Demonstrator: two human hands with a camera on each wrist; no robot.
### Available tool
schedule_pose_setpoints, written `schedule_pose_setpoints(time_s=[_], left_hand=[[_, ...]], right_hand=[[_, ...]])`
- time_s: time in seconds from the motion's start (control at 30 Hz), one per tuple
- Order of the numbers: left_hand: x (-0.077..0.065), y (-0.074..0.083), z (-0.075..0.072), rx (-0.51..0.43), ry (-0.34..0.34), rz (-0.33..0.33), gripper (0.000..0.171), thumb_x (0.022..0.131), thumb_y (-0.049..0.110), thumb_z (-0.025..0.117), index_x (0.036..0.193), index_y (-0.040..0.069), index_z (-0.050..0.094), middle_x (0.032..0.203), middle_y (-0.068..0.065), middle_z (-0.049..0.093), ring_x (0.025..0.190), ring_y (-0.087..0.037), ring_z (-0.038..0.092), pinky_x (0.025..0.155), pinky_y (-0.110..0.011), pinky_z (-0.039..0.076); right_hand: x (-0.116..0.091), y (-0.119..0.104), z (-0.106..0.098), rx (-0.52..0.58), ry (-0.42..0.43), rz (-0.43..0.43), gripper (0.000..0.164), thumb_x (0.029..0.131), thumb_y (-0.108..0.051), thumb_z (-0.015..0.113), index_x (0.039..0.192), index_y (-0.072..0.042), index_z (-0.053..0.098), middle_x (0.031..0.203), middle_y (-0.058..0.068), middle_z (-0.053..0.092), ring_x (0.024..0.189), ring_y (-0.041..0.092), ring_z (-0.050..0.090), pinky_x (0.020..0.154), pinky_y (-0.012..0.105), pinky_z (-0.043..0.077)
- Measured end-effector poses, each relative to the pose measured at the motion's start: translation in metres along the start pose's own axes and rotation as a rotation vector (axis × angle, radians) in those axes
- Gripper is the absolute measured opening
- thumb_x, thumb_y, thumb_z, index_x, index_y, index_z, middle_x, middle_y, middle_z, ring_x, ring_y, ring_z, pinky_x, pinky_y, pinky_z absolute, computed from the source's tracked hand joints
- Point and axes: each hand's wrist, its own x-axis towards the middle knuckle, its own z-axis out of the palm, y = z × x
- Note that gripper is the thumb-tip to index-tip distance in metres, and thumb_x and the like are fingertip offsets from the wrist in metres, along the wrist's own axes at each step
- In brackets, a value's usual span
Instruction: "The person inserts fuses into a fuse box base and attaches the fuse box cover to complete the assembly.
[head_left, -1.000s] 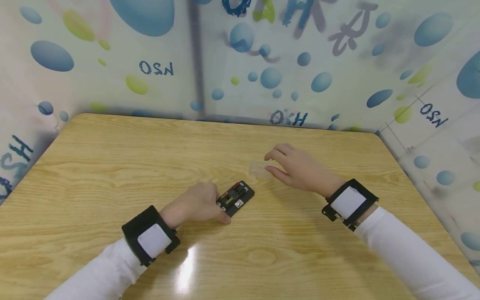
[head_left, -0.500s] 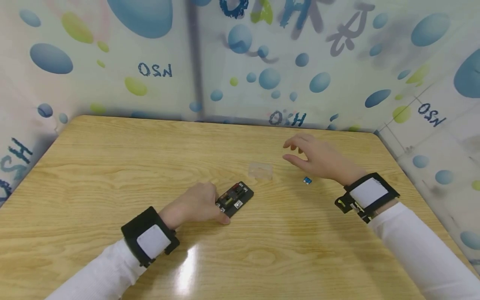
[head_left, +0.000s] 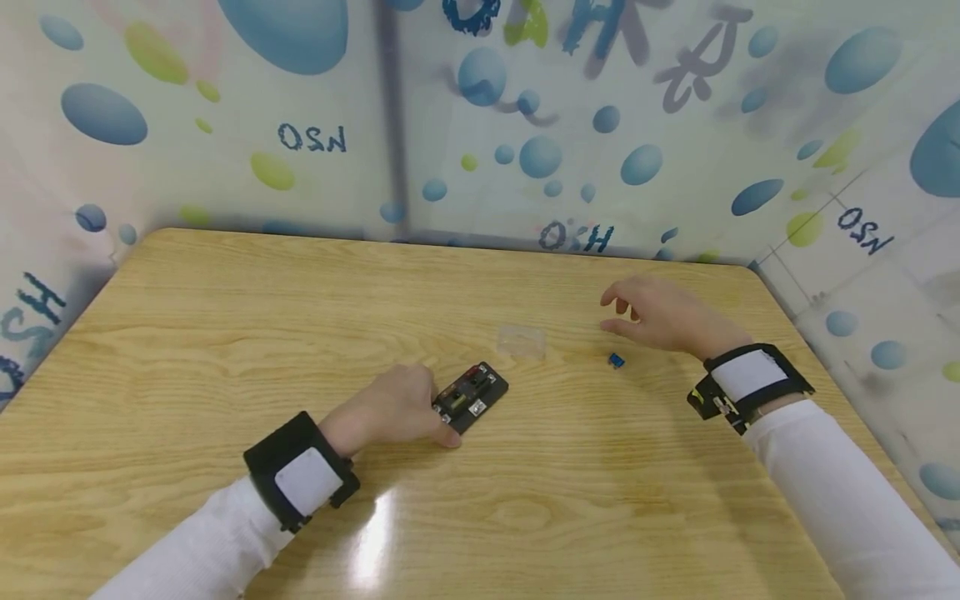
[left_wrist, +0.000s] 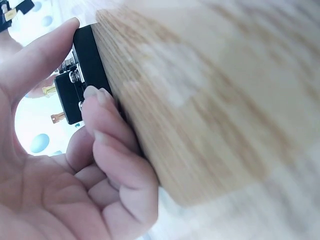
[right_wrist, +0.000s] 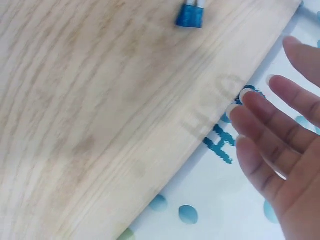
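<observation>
My left hand (head_left: 393, 406) grips the near left end of a small black block (head_left: 474, 395) with metal terminals and a white square label, lying on the wooden table. From the left wrist, thumb and fingertips pinch the black block (left_wrist: 92, 55) at its edges, and a dark raised part sticks out of its face. Further right, my right hand (head_left: 660, 317) hovers with loosely bent fingers and nothing in them. Just below it on the table lies a blue blade fuse (head_left: 616, 360). The right wrist view shows that fuse (right_wrist: 190, 16) with two metal prongs.
A clear plastic piece (head_left: 522, 342) lies flat between the black block and the blue fuse. The table (head_left: 247, 308) ends at a wall (head_left: 480, 167) printed with blue and green dots, at the back and both sides.
My right hand has moved rightward, away from the clear plastic piece, uncovering that piece and the blue fuse. The left hand and the black block have stayed in place.
</observation>
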Motion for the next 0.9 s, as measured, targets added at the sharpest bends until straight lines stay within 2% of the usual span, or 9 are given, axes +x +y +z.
schedule_pose_setpoints(time_s=[0.13,0.27,0.5,0.9], left_hand=[[0.0,0.0,0.0,-0.003,0.0,-0.004,0.037,0.065,0.033,0.088,0.072,0.007,0.062,0.057,0.002,0.051,0.051,-0.012,0.041,0.048,-0.023,0.031],[0.001,0.0,0.0,0.004,0.001,-0.004,0.038,0.065,0.034,0.088,0.071,0.008,0.062,0.058,0.001,0.053,0.052,-0.012,0.042,0.048,-0.023,0.032],[0.002,0.0,0.0,0.029,0.009,-0.002,0.041,0.064,0.035,0.089,0.072,0.007,0.06,0.063,-0.002,0.058,0.054,-0.014,0.048,0.05,-0.024,0.037],[0.001,0.0,0.0,0.031,0.016,0.003,0.041,0.064,0.035,0.089,0.071,0.007,0.06,0.061,-0.002,0.058,0.053,-0.014,0.048,0.049,-0.024,0.037]], right_hand=[[0.0,0.004,0.006,0.01,-0.077,0.019,0.042,0.096,-0.034,0.063,0.127,-0.006,0.059,0.113,0.015,0.066,0.1,0.028,0.064,0.084,0.046,0.052],[-0.001,0.006,0.012,0.036,-0.082,0.012,0.039,0.093,-0.03,0.067,0.124,-0.008,0.061,0.112,0.014,0.067,0.099,0.028,0.065,0.083,0.046,0.053],[-0.001,0.006,0.017,0.044,-0.14,0.013,0.036,0.082,-0.025,0.08,0.115,-0.016,0.067,0.107,0.007,0.066,0.096,0.024,0.062,0.082,0.044,0.051],[0.002,0.014,0.028,0.075,-0.189,-0.021,0.016,0.082,-0.012,0.078,0.091,-0.017,0.066,0.086,-0.001,0.062,0.078,0.013,0.054,0.073,0.033,0.047]])
